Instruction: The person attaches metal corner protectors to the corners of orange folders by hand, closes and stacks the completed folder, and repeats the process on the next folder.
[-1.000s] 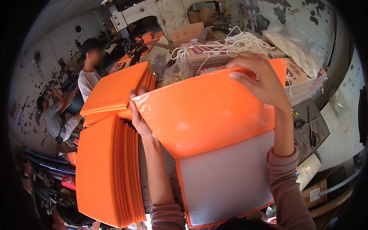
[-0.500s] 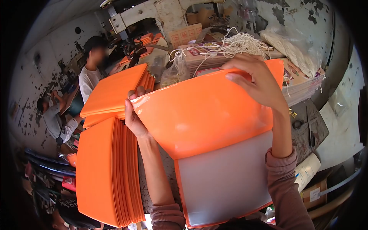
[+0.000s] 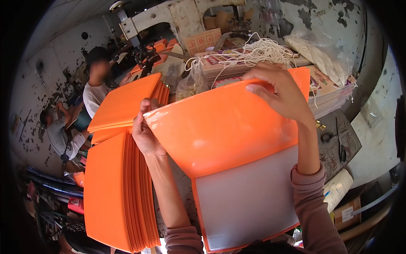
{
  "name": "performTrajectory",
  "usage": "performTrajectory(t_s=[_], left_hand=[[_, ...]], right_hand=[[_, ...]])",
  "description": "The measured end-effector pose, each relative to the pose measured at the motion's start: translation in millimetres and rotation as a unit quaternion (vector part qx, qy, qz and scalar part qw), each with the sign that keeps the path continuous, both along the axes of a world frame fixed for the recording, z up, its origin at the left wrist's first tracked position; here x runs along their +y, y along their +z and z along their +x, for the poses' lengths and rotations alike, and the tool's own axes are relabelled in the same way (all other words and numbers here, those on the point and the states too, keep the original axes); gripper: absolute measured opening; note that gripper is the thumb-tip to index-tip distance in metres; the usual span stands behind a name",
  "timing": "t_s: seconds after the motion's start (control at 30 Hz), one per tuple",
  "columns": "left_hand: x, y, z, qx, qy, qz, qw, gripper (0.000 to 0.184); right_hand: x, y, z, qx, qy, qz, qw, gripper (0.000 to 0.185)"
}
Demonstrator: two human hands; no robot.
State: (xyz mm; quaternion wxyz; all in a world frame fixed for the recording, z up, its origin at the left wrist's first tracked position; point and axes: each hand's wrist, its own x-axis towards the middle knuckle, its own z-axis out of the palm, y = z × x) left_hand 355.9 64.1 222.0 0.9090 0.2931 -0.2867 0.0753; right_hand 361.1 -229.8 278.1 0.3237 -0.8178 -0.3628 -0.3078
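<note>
An orange folder [image 3: 224, 131] lies opened in front of me, its glossy cover raised and tilted. Its lower half shows a greyish translucent inner sheet [image 3: 247, 199]. My right hand [image 3: 279, 91] grips the cover's top edge, thumb on the near face and fingers over the far side. At the cover's left corner is my left hand [image 3: 148, 131], its fingers loosely bent and partly behind the cover; the thumb stands off the corner. Close beside the left forearm stands a thick stack of orange folders [image 3: 108, 190], with another orange pile [image 3: 127, 101] behind it.
White cord [image 3: 266, 55] lies tangled on stacked printed cardboard [image 3: 215, 63] at the back. Scissors [image 3: 341, 146] and small brass-coloured pieces [image 3: 320, 125] are on the right of the table. A large machine [image 3: 169, 21] stands behind. Two people [image 3: 95, 89] sit at the left.
My left hand has shifted slightly left, and its thumb has come away from the cover's corner. The right hand keeps its grip on the top edge, and the cover is nearly unmoved.
</note>
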Motion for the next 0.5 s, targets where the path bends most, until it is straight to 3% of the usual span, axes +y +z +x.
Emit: performTrajectory(t_s=[0.17,0.23,0.33,0.5], left_hand=[[6.8,9.1,-4.9,0.002,0.071,0.09,0.993,0.017],[10.1,12.8,-12.3,0.092,0.115,0.1,0.984,0.015],[12.9,21.7,-23.9,0.118,0.195,0.164,0.96,0.013],[19.3,21.2,-25.2,0.105,0.177,0.189,0.96,0.012]], right_hand=[[0.0,-0.6,-0.9,0.011,-0.006,0.01,1.0,0.015],[-0.1,-1.9,0.7,0.005,0.0,0.016,1.0,0.015],[-1.1,-1.9,1.2,-0.006,0.007,0.018,1.0,0.014],[-1.6,0.8,-0.8,0.004,0.006,0.002,1.0,0.013]])
